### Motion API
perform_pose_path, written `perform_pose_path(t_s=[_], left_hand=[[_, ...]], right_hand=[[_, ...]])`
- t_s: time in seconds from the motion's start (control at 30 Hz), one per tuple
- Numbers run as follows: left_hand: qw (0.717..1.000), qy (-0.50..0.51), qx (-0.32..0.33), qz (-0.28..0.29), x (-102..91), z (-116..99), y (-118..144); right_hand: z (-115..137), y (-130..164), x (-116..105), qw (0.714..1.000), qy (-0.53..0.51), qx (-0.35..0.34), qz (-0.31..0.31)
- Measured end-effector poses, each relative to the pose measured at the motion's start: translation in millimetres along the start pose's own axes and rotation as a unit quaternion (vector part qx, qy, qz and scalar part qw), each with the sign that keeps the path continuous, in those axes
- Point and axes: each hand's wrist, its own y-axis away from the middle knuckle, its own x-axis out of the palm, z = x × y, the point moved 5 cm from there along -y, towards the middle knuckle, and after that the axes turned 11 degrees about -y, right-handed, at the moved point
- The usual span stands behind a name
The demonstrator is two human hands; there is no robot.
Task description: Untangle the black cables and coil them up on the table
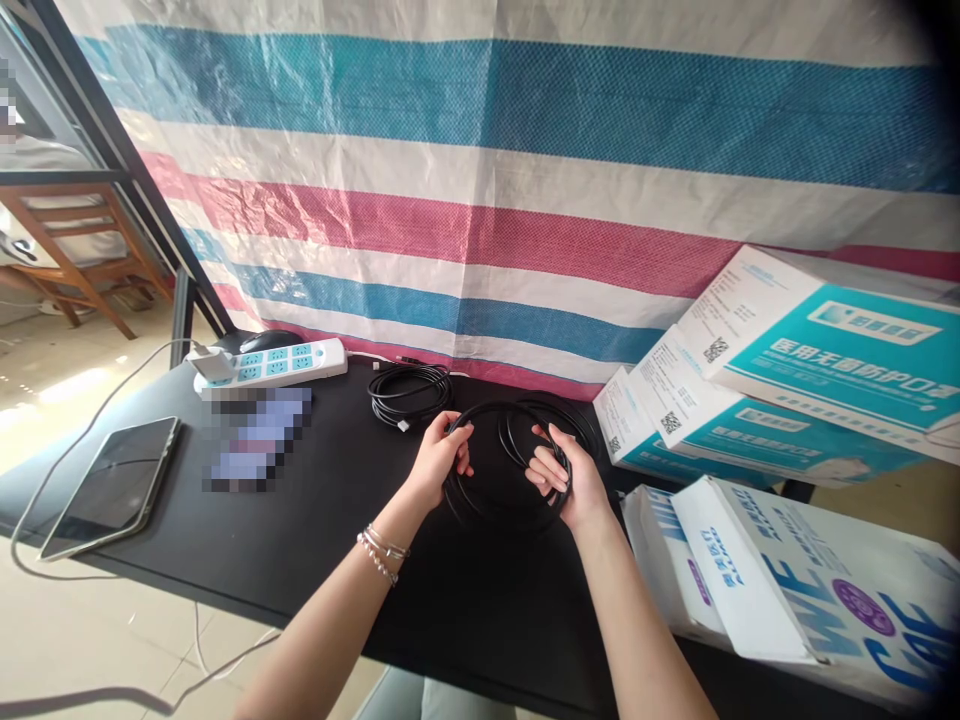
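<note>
A loosely coiled black cable (491,407) is held in a ring above the black table, between both hands. My left hand (441,458) is closed around the ring's left side, a bracelet on its wrist. On the ring's right side, my right hand (564,476) has its fingers wrapped round the strands. Behind the right hand lies another black coil (588,424), partly hidden by it. A separate bundled black cable (409,393) with light-coloured connector ends rests on the table just beyond my left hand.
A white power strip (319,358) with a plugged-in charger lies at the back left, a tablet (112,490) near the left edge. Stacked teal-and-white mask boxes (847,350) and white boxes (832,570) stand at right. A striped plastic sheet (480,240) hangs behind the table.
</note>
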Motion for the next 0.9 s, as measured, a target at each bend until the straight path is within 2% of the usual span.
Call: perform_pose_path(t_s=[0.1, 0.33, 0.5, 0.6, 0.73, 0.9], left_hand=[[0.999, -0.023, -0.020, 0.018, -1.8, 2.5, -1.9], [0.987, -0.046, -0.120, 0.092, -0.5, 12.2, -0.4], [0.969, -0.158, -0.117, 0.152, -2.1, 9.0, 6.2], [0.947, -0.241, -0.112, 0.182, -4.0, 5.6, 9.4], [0.930, -0.328, -0.072, 0.152, -8.5, 3.9, 5.9], [0.946, -0.311, 0.011, 0.096, -10.1, 1.5, -0.2]], right_hand=[[-0.7, -0.9, 0.8, 1.000, -0.002, -0.011, 0.009], [5.4, 1.6, 3.0, 0.998, 0.025, -0.057, 0.024], [13.5, 2.2, 0.3, 0.992, 0.022, -0.120, 0.027], [15.7, 2.9, 0.5, 0.990, 0.020, -0.136, 0.030], [16.2, 3.9, 2.9, 0.990, 0.023, -0.132, 0.040], [18.4, 6.0, 7.8, 0.990, 0.027, -0.126, 0.057]])
